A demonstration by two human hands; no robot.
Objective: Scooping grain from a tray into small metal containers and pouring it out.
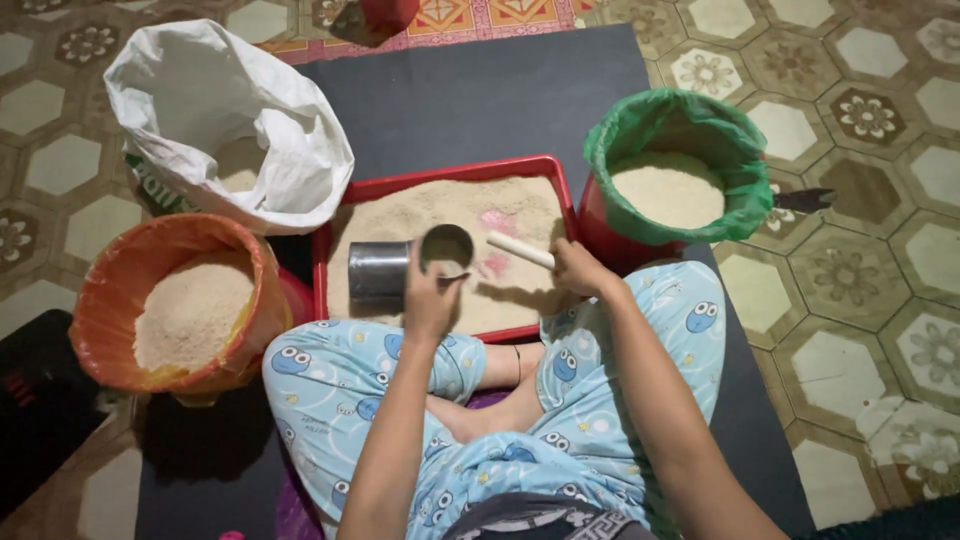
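Note:
A red tray (450,184) spread with pale grain lies on a dark mat in front of my crossed legs. My left hand (429,298) grips a small metal cup (447,245) by its handle, held above the tray. A larger metal can (378,271) lies on its side in the grain just left of that cup. My right hand (578,269) is closed around a white stick (519,250) that points left over the grain.
An orange-lined bucket of grain (180,300) stands at my left. A green-lined bucket of grain (680,160) stands at the right. A white sack (225,125) lies open behind the tray. Patterned floor tiles (860,260) surround the dark mat (480,100).

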